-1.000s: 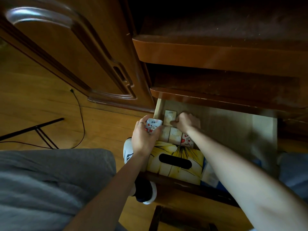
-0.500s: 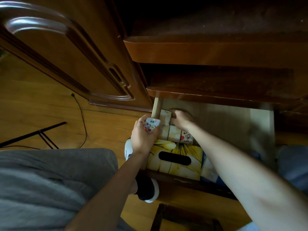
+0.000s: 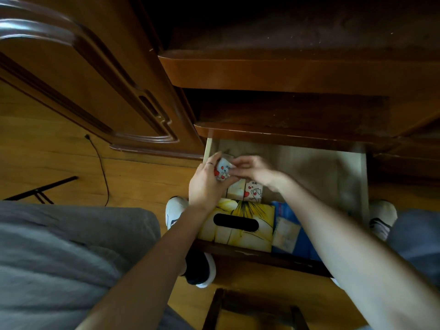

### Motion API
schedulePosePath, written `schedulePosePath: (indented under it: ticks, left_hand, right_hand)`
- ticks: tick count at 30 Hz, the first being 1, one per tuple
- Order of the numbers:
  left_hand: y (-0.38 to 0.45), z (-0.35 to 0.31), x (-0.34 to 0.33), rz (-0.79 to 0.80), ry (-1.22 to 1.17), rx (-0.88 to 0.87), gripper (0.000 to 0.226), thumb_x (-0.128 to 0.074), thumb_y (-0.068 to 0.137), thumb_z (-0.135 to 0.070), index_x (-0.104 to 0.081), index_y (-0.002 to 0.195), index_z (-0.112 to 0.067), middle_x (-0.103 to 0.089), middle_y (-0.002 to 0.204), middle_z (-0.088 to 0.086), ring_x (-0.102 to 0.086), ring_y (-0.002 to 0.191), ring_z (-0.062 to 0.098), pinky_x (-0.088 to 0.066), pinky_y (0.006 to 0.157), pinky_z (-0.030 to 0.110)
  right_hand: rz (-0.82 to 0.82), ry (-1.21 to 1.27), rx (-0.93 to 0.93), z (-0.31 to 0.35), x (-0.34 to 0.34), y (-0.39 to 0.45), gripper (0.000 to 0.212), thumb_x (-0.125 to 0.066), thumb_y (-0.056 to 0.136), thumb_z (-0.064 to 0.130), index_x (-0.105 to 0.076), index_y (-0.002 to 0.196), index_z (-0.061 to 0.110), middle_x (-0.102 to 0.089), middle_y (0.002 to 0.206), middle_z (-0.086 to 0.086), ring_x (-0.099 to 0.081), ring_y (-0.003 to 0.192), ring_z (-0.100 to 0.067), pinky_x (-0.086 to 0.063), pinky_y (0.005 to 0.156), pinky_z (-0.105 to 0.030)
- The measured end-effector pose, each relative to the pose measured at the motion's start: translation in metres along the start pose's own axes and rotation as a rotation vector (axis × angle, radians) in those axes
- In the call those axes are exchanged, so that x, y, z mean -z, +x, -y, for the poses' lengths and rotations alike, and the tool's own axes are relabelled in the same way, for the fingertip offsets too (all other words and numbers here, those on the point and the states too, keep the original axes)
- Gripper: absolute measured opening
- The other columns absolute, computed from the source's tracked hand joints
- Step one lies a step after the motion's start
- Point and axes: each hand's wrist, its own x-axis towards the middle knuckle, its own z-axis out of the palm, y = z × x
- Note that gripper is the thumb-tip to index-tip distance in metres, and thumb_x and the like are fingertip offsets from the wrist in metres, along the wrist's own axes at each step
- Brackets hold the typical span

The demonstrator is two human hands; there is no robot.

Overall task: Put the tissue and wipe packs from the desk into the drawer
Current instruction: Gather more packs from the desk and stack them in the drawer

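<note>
Left hand [image 3: 206,184] fingers around a small heart-print tissue pack [image 3: 223,172] above the open drawer [image 3: 333,172], blurred right hand [image 3: 253,169] apparently pinching it too.

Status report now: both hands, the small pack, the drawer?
Left hand grips small pack over open drawer. Right hand touches the pack. Yellow tissue box at drawer front.

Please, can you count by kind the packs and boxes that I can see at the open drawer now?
Small heart-print packs: 2, one held by the left hand at, one in the drawer
Plain beige packs: 1
Yellow tissue boxes: 1
Blue packs: 1
Total: 5
</note>
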Motion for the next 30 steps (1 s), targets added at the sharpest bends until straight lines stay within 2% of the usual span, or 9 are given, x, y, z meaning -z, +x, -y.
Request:
schedulePosePath:
  ticks: [4,6,10,14,17,22,24,26,30]
  left_hand:
    - [-0.002,0.002,0.001,-0.142,0.155,-0.132,0.059,-0.067,0.088,-0.046,-0.054,0.137,-0.016,-0.061,0.132,0.002,-0.050,0.126,0.022,-0.046,0.099,0.037]
    - [-0.004,0.012,0.007,-0.144,0.171,-0.061,0.049,-0.066,0.090,-0.029,-0.054,0.136,-0.018,-0.058,0.132,0.003,-0.052,0.122,0.025,-0.048,0.095,0.040]
    - [-0.013,0.031,0.012,-0.008,0.079,0.131,0.052,-0.060,0.093,-0.016,-0.047,0.143,-0.021,-0.056,0.129,0.003,-0.065,0.096,0.021,-0.056,0.076,0.043]
    - [-0.015,0.038,0.011,0.008,0.093,0.112,0.052,-0.059,0.095,-0.018,-0.045,0.145,-0.021,-0.059,0.128,0.001,-0.063,0.105,0.021,-0.056,0.077,0.041]
    - [-0.013,0.040,0.009,0.010,0.097,0.116,0.051,-0.060,0.094,-0.017,-0.047,0.144,-0.021,-0.059,0.130,0.000,-0.063,0.108,0.019,-0.056,0.080,0.041]
    - [-0.015,0.040,0.001,-0.067,0.116,0.126,0.056,-0.059,0.092,-0.013,-0.048,0.146,-0.021,-0.061,0.127,0.000,-0.064,0.103,0.023,-0.054,0.071,0.034]
    - [-0.020,0.038,-0.005,-0.094,0.124,0.126,0.061,-0.056,0.090,-0.011,-0.045,0.150,-0.019,-0.061,0.128,0.002,-0.063,0.104,0.026,-0.055,0.070,0.037]
    - [-0.022,0.037,-0.010,-0.102,0.136,0.113,0.068,-0.055,0.087,-0.007,-0.040,0.152,-0.017,-0.060,0.124,0.006,-0.061,0.103,0.029,-0.056,0.070,0.043]
    - [-0.022,0.038,-0.019,-0.088,0.170,0.121,0.076,-0.060,0.084,-0.001,-0.033,0.154,-0.013,-0.055,0.127,0.010,-0.053,0.114,0.032,-0.055,0.080,0.048]
  right_hand:
    - [-0.553,-0.128,-0.160,-0.022,0.015,0.011,0.031,-0.064,0.100,0.021,-0.054,0.129,0.017,-0.067,0.125,-0.008,-0.066,0.088,-0.020,-0.055,0.065,-0.030]
    - [-0.643,-0.341,-0.198,-0.034,0.025,0.019,0.022,-0.060,0.102,0.023,-0.058,0.124,0.021,-0.067,0.124,-0.007,-0.064,0.090,-0.021,-0.045,0.055,-0.022]
    - [-0.541,-0.451,-0.112,-0.041,0.010,0.045,0.020,-0.064,0.100,0.017,-0.064,0.119,0.016,-0.069,0.122,-0.008,-0.062,0.095,-0.019,-0.048,0.059,-0.019]
    - [-0.472,-0.581,-0.162,-0.032,-0.015,0.066,0.029,-0.070,0.095,0.012,-0.062,0.123,0.014,-0.070,0.118,-0.007,-0.068,0.104,-0.025,-0.058,0.081,-0.032]
    - [-0.381,-0.654,-0.204,-0.027,-0.006,0.072,0.034,-0.069,0.095,0.018,-0.062,0.128,0.016,-0.068,0.119,-0.007,-0.065,0.101,-0.025,-0.056,0.084,-0.036]
    - [-0.286,-0.704,-0.196,-0.019,0.007,0.052,0.054,-0.059,0.101,0.029,-0.043,0.151,0.016,-0.054,0.148,-0.011,-0.057,0.128,-0.032,-0.049,0.105,-0.046]
    - [-0.393,-0.761,-0.197,-0.018,0.016,0.031,0.060,-0.056,0.102,0.039,-0.038,0.155,0.017,-0.059,0.140,-0.008,-0.062,0.119,-0.029,-0.053,0.095,-0.041]
    - [-0.432,-0.730,-0.170,-0.015,0.029,0.009,0.049,-0.057,0.102,0.039,-0.050,0.146,0.020,-0.066,0.127,-0.004,-0.066,0.103,-0.023,-0.055,0.089,-0.038]
    - [-0.233,-0.755,-0.182,-0.008,0.051,-0.045,0.016,-0.070,0.094,0.034,-0.069,0.106,0.023,-0.068,0.110,0.003,-0.060,0.092,-0.011,-0.044,0.075,-0.030]
